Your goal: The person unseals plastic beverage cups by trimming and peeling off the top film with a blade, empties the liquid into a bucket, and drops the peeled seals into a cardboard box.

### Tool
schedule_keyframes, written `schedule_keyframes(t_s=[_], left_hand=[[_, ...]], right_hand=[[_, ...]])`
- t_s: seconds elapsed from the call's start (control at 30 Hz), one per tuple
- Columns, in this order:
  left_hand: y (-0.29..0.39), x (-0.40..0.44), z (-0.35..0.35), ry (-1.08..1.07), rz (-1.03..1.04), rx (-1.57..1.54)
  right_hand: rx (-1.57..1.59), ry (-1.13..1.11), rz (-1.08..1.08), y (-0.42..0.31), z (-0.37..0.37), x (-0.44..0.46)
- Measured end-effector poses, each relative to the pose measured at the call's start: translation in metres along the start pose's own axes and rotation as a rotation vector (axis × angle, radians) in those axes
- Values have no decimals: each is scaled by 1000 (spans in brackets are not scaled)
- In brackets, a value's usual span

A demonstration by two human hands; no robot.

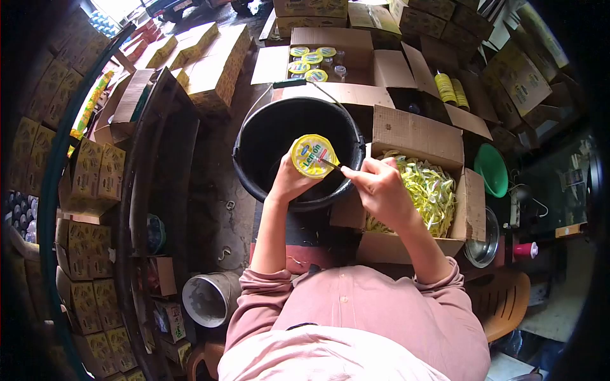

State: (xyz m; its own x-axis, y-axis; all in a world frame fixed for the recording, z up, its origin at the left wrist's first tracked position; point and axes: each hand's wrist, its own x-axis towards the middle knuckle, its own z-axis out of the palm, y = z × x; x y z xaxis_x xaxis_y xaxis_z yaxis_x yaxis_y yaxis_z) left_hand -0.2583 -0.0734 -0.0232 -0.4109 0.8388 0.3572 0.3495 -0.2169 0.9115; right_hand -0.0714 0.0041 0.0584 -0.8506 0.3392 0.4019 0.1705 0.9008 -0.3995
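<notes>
The left hand [291, 183] grips one jar [310, 166] over one bucket [254, 127]; the jar's yellow label [314, 150] reads "Lemon", its small logo too tiny to read. The right hand [382, 190] pinches one thin tool [333, 164], slanting over the label from four o'clock. From there, five yellow-topped jars [312, 58] show at twelve, two yellow stacks [445, 90] at two, one box [471, 209] of strips [433, 193] at four.

Glare top left — fisheye edges dark, perhaps blurred.
</notes>
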Motion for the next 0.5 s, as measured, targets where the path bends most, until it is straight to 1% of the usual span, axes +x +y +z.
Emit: schedule_keyframes(t_s=[0.17,0.2,0.3,0.33,0.37,0.43,0.5], left_hand=[[-2,1,1,32,17,21],[-4,2,2,47,56,49],[-4,1,4,73,25,-66],[-4,1,4,78,74,-76],[-10,1,5,96,65,-120],[-21,2,7,131,46,-210],[-24,2,6,126,60,-111]], right_hand=[[-24,-47,-28,6,-20,-7],[-26,-27,-48,8,-23,-6],[-76,-51,-8,13,-36,-2],[-43,-9,8,14,-39,2],[-31,76,10,16,-39,5],[27,152,75,20,-36,13],[127,179,172,19,-27,22]])
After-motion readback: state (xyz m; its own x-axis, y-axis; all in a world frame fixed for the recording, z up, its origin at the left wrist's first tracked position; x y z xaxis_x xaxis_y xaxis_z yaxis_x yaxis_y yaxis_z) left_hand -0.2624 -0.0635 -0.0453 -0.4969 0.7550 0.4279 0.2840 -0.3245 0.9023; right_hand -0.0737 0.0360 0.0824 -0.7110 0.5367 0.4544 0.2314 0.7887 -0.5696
